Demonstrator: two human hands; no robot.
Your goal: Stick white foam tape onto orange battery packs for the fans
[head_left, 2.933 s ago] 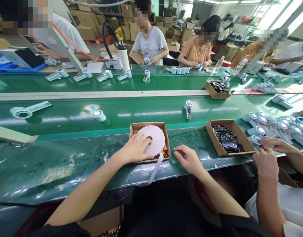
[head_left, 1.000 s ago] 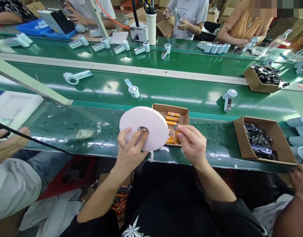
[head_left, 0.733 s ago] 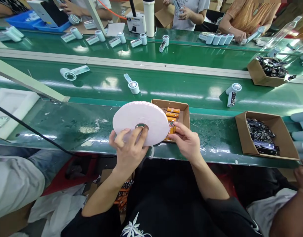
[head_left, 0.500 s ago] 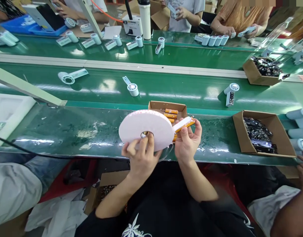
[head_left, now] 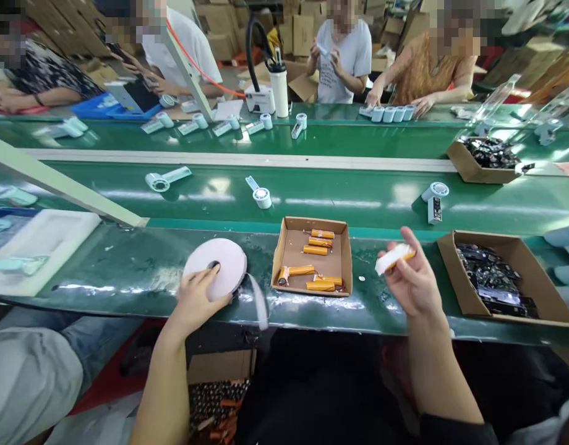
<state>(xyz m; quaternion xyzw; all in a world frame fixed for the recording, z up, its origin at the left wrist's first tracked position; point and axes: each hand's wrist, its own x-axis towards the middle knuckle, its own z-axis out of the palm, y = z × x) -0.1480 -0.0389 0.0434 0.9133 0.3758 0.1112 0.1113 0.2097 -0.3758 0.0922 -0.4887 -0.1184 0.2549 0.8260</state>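
Note:
My left hand (head_left: 196, 300) grips a wide white roll of tape (head_left: 229, 262), its fingers at the hole in the middle; the roll rests on or just above the green bench. A loose strip of tape (head_left: 259, 303) trails from the roll's right side. Over the bench to the right, my right hand (head_left: 417, 281) pinches an orange cylindrical battery (head_left: 409, 254), whose upper side is covered by a white strip. Between my hands stands a shallow cardboard box (head_left: 291, 232) holding several orange batteries (head_left: 318, 250).
A cardboard box of black circuit boards (head_left: 488, 281) stands at right. Light-blue handheld fans (head_left: 261, 196) lie on the green conveyor (head_left: 335, 207). A white foam tray (head_left: 75, 228) is at left, below a slanting metal post (head_left: 71, 176). Several people work opposite.
My hands have moved apart: the left took the roll left and down to the bench, the right carried the battery right. The battery is now away from the roll, and the box shows fully.

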